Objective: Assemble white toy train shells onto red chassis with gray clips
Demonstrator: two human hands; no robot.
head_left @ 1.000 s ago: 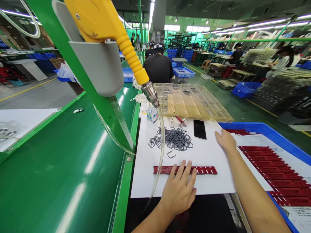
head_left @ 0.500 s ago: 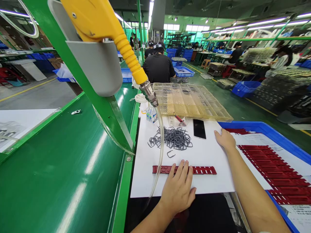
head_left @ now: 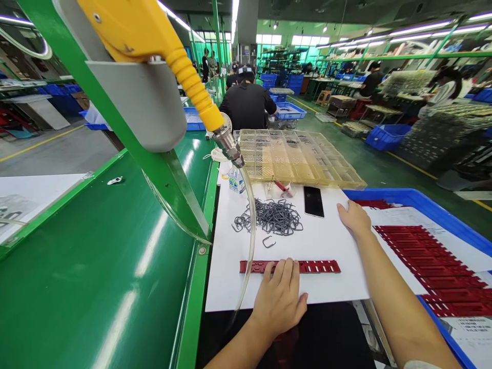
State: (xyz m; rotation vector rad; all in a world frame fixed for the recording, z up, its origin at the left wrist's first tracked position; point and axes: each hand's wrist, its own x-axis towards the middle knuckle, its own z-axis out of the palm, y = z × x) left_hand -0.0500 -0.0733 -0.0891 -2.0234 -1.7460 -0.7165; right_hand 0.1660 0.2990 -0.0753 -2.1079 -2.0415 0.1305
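My left hand point(head_left: 280, 294) lies over a long dark-red slotted strip point(head_left: 323, 266), its fingers bent and close together, fingertips on the strip's middle. The strip lies flat on a white board point(head_left: 326, 287). At the board's right edge is my right hand point(head_left: 355, 218), its thumb on top and its other fingers curled over the edge, mostly hidden. Beyond the strip is a heap of dark-grey bent clips point(head_left: 279, 216), and a single clip point(head_left: 268, 242) lies apart in front of it. A black phone point(head_left: 313, 201) lies right of the heap.
A blue bin point(head_left: 388, 195) on the right holds papers and several red strips point(head_left: 430, 261). A yellowish compartment tray point(head_left: 303, 164) stands behind the board. A clear hose point(head_left: 251, 220) hangs from a yellow tool point(head_left: 188, 77) across the board. Left is a green conveyor point(head_left: 115, 246); a co-worker point(head_left: 246, 102) sits ahead.
My left hand's fingers have bent and drawn closer together on the red strip. My right hand stays at the board's edge. The view has shifted slightly.
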